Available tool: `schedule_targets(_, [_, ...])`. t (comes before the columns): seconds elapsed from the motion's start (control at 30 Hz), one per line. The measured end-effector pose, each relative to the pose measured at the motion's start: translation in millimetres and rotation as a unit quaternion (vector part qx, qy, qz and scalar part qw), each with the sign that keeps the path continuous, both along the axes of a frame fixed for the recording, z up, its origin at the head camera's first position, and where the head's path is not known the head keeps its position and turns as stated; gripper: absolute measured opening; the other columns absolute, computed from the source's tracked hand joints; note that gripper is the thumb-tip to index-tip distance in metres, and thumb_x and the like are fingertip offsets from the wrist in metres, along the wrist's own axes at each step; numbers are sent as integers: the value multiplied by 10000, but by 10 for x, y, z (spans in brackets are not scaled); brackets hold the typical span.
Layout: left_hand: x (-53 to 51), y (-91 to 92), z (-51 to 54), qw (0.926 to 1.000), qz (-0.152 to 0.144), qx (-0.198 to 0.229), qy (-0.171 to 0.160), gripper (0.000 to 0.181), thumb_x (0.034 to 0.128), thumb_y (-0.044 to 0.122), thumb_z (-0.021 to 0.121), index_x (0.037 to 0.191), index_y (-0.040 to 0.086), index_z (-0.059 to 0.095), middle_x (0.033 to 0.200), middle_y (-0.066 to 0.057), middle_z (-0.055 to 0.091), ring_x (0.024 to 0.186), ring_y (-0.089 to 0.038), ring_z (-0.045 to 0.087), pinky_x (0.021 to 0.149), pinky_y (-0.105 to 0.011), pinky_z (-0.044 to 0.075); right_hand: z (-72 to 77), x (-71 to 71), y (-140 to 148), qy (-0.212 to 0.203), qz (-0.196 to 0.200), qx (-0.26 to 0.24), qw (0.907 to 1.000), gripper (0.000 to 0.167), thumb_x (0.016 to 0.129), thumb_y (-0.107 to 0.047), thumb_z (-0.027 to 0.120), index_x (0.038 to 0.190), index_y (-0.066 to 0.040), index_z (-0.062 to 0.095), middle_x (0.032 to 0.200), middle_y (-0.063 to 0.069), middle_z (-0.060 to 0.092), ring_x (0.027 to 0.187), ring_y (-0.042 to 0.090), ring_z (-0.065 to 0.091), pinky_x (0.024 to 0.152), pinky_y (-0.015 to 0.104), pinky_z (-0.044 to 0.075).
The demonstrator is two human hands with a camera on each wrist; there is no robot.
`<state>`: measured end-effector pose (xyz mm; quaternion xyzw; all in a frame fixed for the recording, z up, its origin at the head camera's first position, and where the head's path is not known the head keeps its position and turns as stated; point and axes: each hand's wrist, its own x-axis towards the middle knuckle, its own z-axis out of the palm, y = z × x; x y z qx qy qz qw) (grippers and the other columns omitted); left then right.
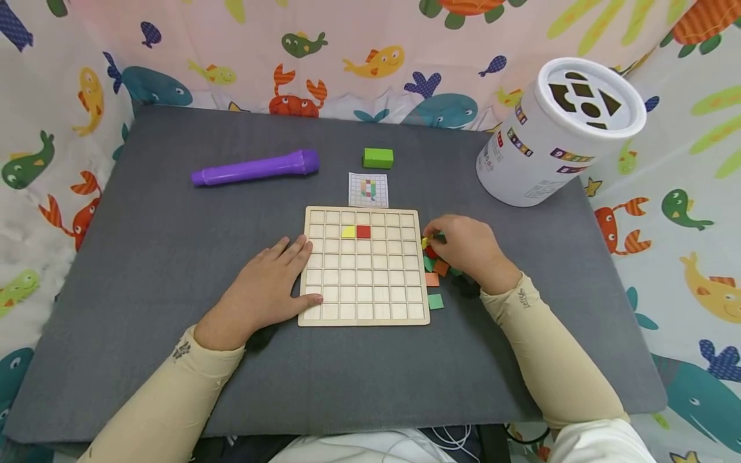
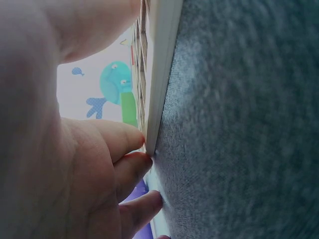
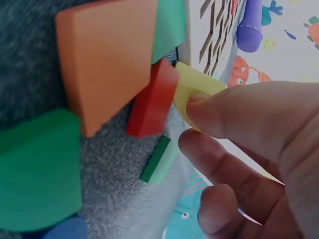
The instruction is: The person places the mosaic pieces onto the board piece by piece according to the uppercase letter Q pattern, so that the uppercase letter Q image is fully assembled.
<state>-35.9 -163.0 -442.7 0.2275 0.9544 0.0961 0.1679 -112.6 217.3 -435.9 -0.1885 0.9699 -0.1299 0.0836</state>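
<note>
A wooden grid board [image 1: 365,267] lies on the grey table, with a yellow tile [image 1: 348,231] and a red tile [image 1: 363,231] side by side in its upper rows. The left hand [image 1: 260,289] rests on the board's left edge, thumb and fingers spread; in the left wrist view its fingertips touch the board's rim [image 2: 162,74]. Beside the board's right edge, the right hand [image 1: 471,247] pinches a yellow tile [image 3: 192,89] between thumb and finger. Around it lie a red tile [image 3: 153,99], an orange tile [image 3: 107,59] and green tiles [image 3: 40,169].
A small pattern card [image 1: 368,190] touches the board's top edge, with a green block [image 1: 378,158] behind it. A purple stick [image 1: 257,168] lies at the back left. A white tub [image 1: 544,141] with a shape-cut lid stands at the back right.
</note>
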Motion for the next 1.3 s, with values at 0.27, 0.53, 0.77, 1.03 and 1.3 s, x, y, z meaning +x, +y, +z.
schedule_targets(0.27, [-6, -26, -72, 9999, 30, 21, -100, 1043, 984, 681, 635, 1697, 38, 227, 1756, -143, 197, 1594, -433, 203, 1252, -617, 234, 46, 11, -61, -14, -60, -229, 9997, 98, 971, -182, 789, 1050, -144, 833, 999, 11, 773, 651, 167, 570, 538, 374, 474])
schedule_targets(0.53, [10, -40, -75, 9999, 37, 82, -52, 1029, 988, 670, 638, 1696, 38, 239, 1756, -136, 205, 1590, -435, 217, 1247, -617, 246, 67, -33, -385, 22, 330, -317, 9990, 253, 1029, -199, 732, 1263, -130, 799, 1067, 9, 758, 679, 178, 570, 565, 364, 471])
schedule_targets(0.77, [13, -30, -58, 9999, 52, 158, -38, 1030, 985, 660, 653, 1698, 43, 238, 1761, -129, 193, 1592, -432, 213, 1254, -608, 234, 56, -97, -613, 248, 534, -432, 9973, 207, 1015, -193, 728, 1187, -133, 825, 1068, 11, 767, 769, 182, 632, 587, 373, 524])
schedule_targets(1.03, [12, -17, -14, 9999, 60, 96, -58, 1042, 983, 667, 651, 1700, 44, 222, 1766, -126, 175, 1597, -427, 197, 1258, -605, 226, 24, -125, -713, 458, 517, -463, 9965, 160, 983, -188, 739, 1096, -150, 847, 1020, -19, 777, 760, 150, 644, 580, 379, 535])
schedule_targets(1.3, [8, -6, 11, 10000, 28, -35, -44, 1057, 977, 671, 657, 1696, 32, 221, 1763, -138, 175, 1596, -430, 200, 1256, -601, 236, -47, -103, -736, 1423, 1142, -637, 9811, 78, 909, -151, 834, 969, -163, 882, 946, -12, 791, 809, 170, 711, 530, 374, 536])
